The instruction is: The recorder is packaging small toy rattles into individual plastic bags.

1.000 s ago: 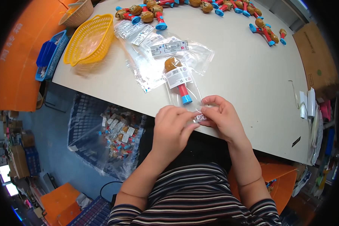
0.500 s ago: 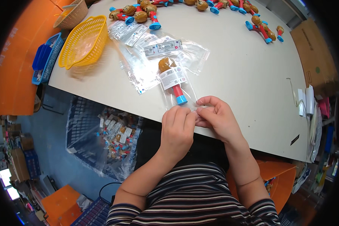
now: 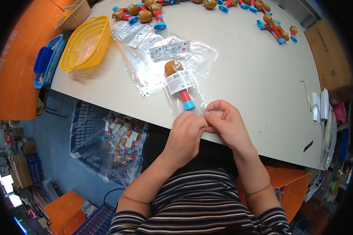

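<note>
Leftmost, a yellow basket (image 3: 86, 45) sits on the white desk (image 3: 247, 74), with flat clear bags (image 3: 149, 74) bearing white labels beside it. Near the desk's front edge lies a clear bag (image 3: 182, 88) holding a brown-headed toy on a red and blue stem, a white label across it. The left hand (image 3: 186, 135) and right hand (image 3: 227, 125), touching, pinch its lower end with curled fingers.

We read this as a packing workshop; white tabletop (image 3: 243, 70) strewn with identical toys (image 3: 145, 13) and clear bags (image 3: 172, 49); yellow basket (image 3: 84, 43); blue crate (image 3: 106, 145) of bagged pieces on the floor; cardboard box (image 3: 325, 51) alongside.
</note>
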The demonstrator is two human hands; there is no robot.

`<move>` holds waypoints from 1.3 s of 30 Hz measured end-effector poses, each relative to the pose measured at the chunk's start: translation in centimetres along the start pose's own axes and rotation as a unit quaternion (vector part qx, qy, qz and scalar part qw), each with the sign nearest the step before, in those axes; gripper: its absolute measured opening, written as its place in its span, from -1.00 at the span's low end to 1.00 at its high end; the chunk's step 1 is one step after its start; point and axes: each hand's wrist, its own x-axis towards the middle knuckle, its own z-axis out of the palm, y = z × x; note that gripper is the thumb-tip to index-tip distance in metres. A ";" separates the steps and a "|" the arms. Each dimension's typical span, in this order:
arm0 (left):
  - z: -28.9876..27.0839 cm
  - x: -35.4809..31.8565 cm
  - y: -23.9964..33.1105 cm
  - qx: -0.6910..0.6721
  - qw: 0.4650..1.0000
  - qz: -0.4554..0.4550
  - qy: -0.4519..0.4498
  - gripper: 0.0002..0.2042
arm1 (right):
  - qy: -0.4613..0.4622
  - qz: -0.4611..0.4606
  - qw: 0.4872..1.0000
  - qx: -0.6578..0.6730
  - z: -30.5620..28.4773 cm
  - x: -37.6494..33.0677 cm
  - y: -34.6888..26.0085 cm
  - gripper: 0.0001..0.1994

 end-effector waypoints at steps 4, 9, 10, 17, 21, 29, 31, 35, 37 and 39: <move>-1.5 -0.7 0.0 -0.064 0.996 0.025 -0.058 -0.76 | 0.007 -0.018 1.000 0.004 0.3 0.1 0.2 -0.85; -5.8 -2.8 -0.8 -0.321 0.927 -0.172 0.088 -0.74 | 0.029 -0.002 0.999 -0.037 0.5 0.2 -0.1 -0.85; -7.2 -3.1 -1.2 -0.332 0.913 -0.201 0.122 -0.75 | 0.028 -0.002 0.999 -0.047 0.6 0.1 -0.1 -0.84; -14.6 -1.5 -6.1 -0.282 0.907 -0.167 0.262 -0.80 | 0.020 -0.004 0.999 -0.044 0.7 0.0 -0.4 -0.85; -18.3 4.5 -9.6 -0.219 0.921 -0.147 0.286 -0.84 | 0.023 -0.002 0.999 -0.047 0.4 0.1 -0.1 -0.87; -28.5 15.2 -23.0 0.402 0.881 -0.187 0.168 -0.75 | 0.020 -0.003 0.999 -0.046 1.0 -0.1 0.0 -0.90; -29.7 15.4 -23.3 0.462 0.859 -0.201 0.092 -0.74 | 0.022 -0.012 0.999 -0.042 0.9 -0.1 0.3 -0.90; -27.2 17.7 -16.0 0.405 0.858 -0.280 0.144 -0.73 | 0.039 -0.018 0.998 -0.039 0.2 -0.1 0.2 -0.91; -29.9 15.2 -18.8 0.459 0.839 -0.274 0.106 -0.71 | 0.014 -0.015 0.999 -0.047 0.9 -0.2 0.5 -0.91; -30.4 13.7 -19.5 0.501 0.822 -0.263 0.065 -0.69 | 0.006 -0.010 0.998 -0.055 0.7 0.1 0.1 -0.92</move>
